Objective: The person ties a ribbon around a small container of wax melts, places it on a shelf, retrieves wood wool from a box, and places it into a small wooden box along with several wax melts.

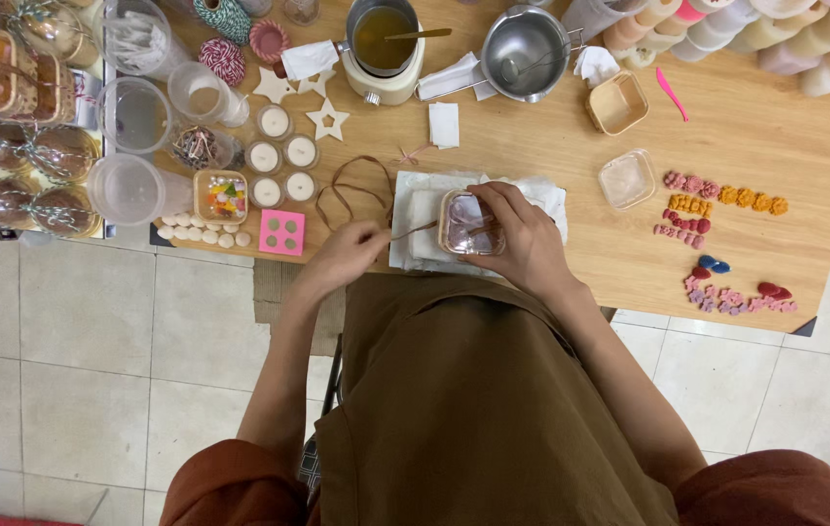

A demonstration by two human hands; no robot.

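A small clear lidded box (463,220) with pinkish contents rests on a white cloth (418,226) at the wooden table's near edge. My right hand (522,234) covers its right side, fingers pressing on the lid. My left hand (354,249) pinches a thin brown ribbon (354,185) that runs from a loose loop on the table across to the box.
White tealight candles (283,168), a pink mould (282,232), a box of coloured bits (221,197) and plastic cups (128,187) stand to the left. A wax melting pot (383,44) and steel pot (526,51) are at the back. Small pink, orange and red wax shapes (721,195) lie right.
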